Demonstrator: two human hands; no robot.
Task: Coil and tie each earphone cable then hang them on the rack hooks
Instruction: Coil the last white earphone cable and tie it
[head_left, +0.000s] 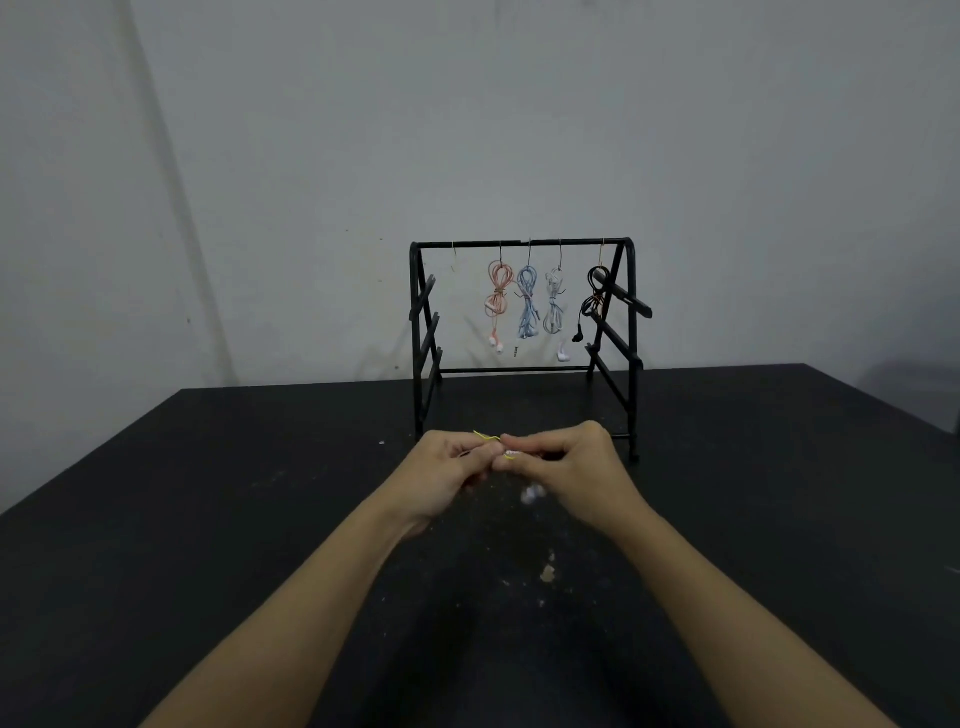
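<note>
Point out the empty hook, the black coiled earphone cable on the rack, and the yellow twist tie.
Empty thin wire hook (454, 258): head view, on its shank, far left of the top bar.
Black coiled earphone cable (595, 293): head view, on the tied middle.
Thin yellow twist tie (487, 437): head view, on the free end above the fingers.

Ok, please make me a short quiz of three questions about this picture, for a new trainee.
1. How many coiled earphones hang on the rack now?
2. True or false: the leftmost hook is free.
3. What do both hands hold above the table? A) a black cable B) a thin yellow tie C) a hook

Key
1. Four: pink earphones, blue earphones, white earphones, black earphones.
2. True.
3. B: the left hand and right hand pinch the yellow tie with their fingers.
</note>
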